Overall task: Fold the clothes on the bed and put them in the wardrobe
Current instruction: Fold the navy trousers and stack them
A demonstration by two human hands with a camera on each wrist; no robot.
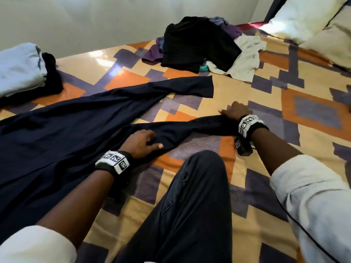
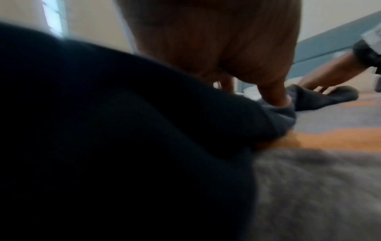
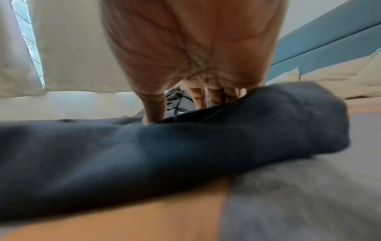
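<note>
**On the bed: a navy garment spread out, both hands on one sleeve**

Across the near left of the patterned bedspread (image 1: 266,88) lies the navy long-sleeved garment (image 1: 57,133), its body flat at the left and its two sleeves reaching right. The far sleeve (image 1: 182,86) lies free, ending near the middle of the bed. The near sleeve (image 1: 190,128) runs rightward between the two hands.

The left hand (image 1: 141,143) rests on the garment where the near sleeve joins the body; its fingers are curled, and a fold of navy cloth is bunched under them (the left wrist view shows fingertips (image 2: 276,97) pressing into the cloth edge). This grip is clamped on the garment.

The right hand (image 1: 236,111) sits at the cuff end of the near sleeve, palm down. In the right wrist view its thumb (image 3: 154,112) and fingers (image 3: 216,97) come down on either side of a raised ridge of the sleeve (image 3: 185,143), so the grip is closed on the cloth there.

Each wrist carries a black band with white coded markers (image 1: 114,160).

Further out, an unsorted heap of clothes (image 1: 199,42) (black on top, purple, white and teal beneath) lies at the far middle of the bed. A folded stack, pale blue and black (image 1: 22,71), sits at the far left edge. Pillows (image 1: 313,21) occupy the far right corner. The person's knee in dark trousers (image 1: 190,196) rests on the bedspread between the arms.
</note>
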